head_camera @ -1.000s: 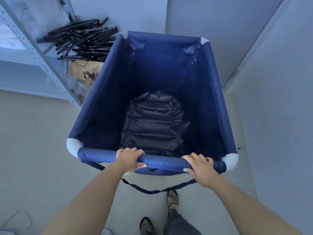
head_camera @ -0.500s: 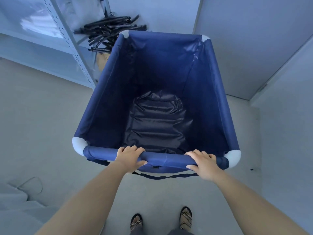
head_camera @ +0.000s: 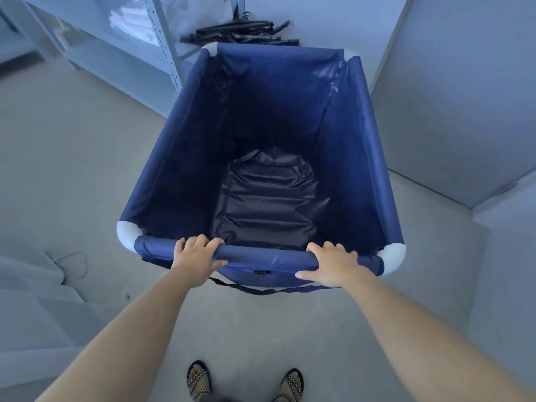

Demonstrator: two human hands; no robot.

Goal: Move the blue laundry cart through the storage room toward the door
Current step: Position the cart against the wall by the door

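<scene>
blue laundry cart (head_camera: 179, 158) sits mid-frame on the grey floor (head_camera: 72, 175), long axis pointing away from the person. both hands on the near top rail: left hand (head_camera: 195, 258) left of centre, right hand (head_camera: 330, 264) close to the right white corner cap (head_camera: 391, 258). fingers of each hand curled over the rail, thumbs underneath, gripping the cart. dark shiny liner (head_camera: 265, 198) crumpled at the bottom of the cart. a blue strap (head_camera: 275, 290) hangs in a loop below the near rail. metal shelving (head_camera: 162, 44) just beside the cart's far left corner, pile of black hangers (head_camera: 240, 33) behind the far rail. pale wall panels (head_camera: 452, 97) close on the right. sandalled feet (head_camera: 198, 378) at the bottom edge, behind the cart.
</scene>
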